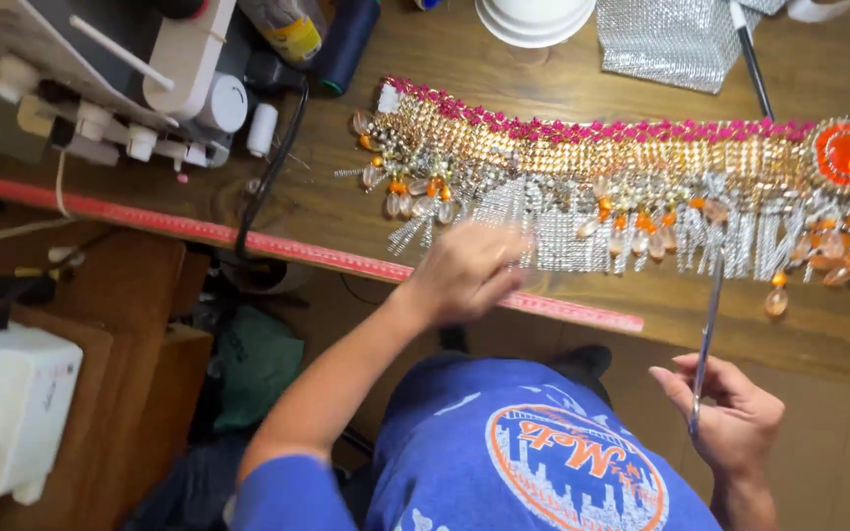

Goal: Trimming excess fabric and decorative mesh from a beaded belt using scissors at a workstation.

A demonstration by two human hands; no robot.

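Nearest of all is the person's blue printed shirt (533, 462). Just to its right the right hand (730, 413) hovers off the near edge of the bench (248, 187), its grip closed around the handles of a pair of slim silver scissors (708, 324). The blades stand nearly upright and reach up over the bench edge, their tips close to the silver fringe of the beaded trim (641, 167).

Further in and to the left, the left hand (469, 270) stretches over the red measuring tape (277, 246) fixed along the bench's near edge. It is blurred; its fingers are curled together at the lower edge of the trim's silver mesh panel (563, 231), and whether they pinch the mesh I cannot tell.

The trim lies flat across the bench from the middle to the right edge of view: a pink upper border, gold bands, an orange round medallion (845, 154) at the right, and hanging orange and clear beads.

Farther back stand a white sewing machine (179, 59) at the far left, a dark thread spool (346, 44), a white bowl (533, 20), and a folded piece of silver mesh fabric (666, 39).
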